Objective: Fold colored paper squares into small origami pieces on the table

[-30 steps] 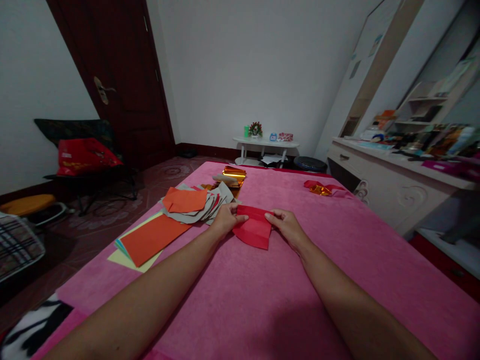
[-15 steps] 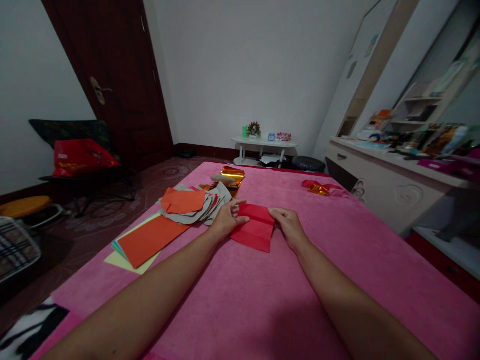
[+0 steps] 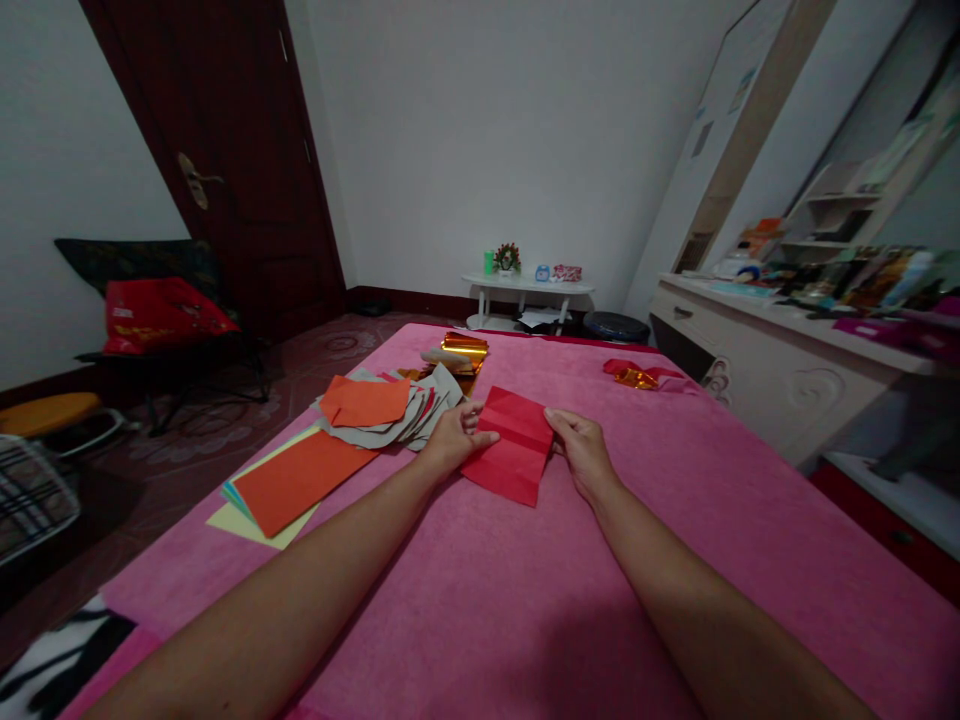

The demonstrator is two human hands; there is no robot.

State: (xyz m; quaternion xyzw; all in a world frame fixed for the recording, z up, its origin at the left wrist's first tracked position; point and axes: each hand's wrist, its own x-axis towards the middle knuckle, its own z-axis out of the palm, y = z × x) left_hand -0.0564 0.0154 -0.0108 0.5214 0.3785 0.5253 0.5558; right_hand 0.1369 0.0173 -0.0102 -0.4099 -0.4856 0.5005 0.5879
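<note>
A creased red paper [image 3: 513, 450] is held between my two hands above the pink cloth [image 3: 480, 600]. My left hand [image 3: 454, 438] pinches its left edge, thumb on top. At the right edge, my right hand [image 3: 577, 440] grips the sheet between thumb and fingers. Two fold lines cross the paper's middle. Just left of my left hand lies a pile of grey cut papers [image 3: 439, 410] with an orange piece [image 3: 367, 400] on top. Nearer me are an orange sheet [image 3: 304, 480] and yellow and blue-green sheets under it.
Gold foil [image 3: 465, 347] lies at the far end of the pink surface, with crumpled red and gold foil [image 3: 636, 377] to the right. Beyond stand a small white table [image 3: 525, 284] and a cluttered white dresser [image 3: 780, 350]. A red bag [image 3: 169, 315] sits on a chair at left.
The upper part of the red paper has opened upward, so the sheet looks taller and its creases show. My right hand has shifted very slightly to the right.
</note>
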